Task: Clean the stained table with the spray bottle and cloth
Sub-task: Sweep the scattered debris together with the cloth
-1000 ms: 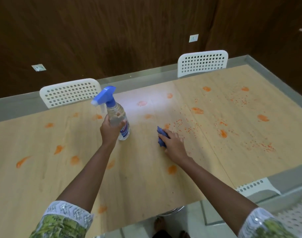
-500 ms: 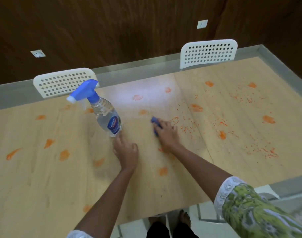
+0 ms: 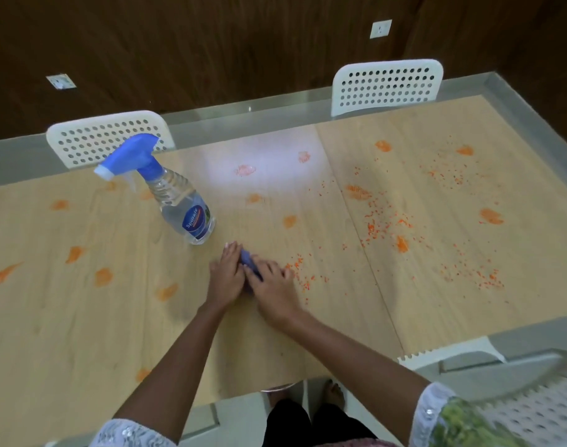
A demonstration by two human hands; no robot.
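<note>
A clear spray bottle (image 3: 187, 214) with a blue trigger head stands by itself on the wooden table (image 3: 82, 317), left of centre. Nobody holds it. Just in front of the bottle, a small blue cloth (image 3: 250, 265) lies bunched on the table between my two hands. My right hand (image 3: 272, 287) covers its right side with curled fingers and grips it. My left hand (image 3: 225, 277) lies against its left side with fingers straight, touching it. Orange smears (image 3: 103, 276) dot the table, and orange crumbs (image 3: 308, 279) lie right of the cloth.
Two white perforated chairs stand at the far edge, one on the left (image 3: 109, 138) and one on the right (image 3: 388, 85). Another white chair (image 3: 507, 382) sits at the near right. More stains and crumbs (image 3: 469, 272) cover the right half of the table.
My left hand set the bottle down, let go and moved right onto the cloth. My right hand drew the cloth back toward me.
</note>
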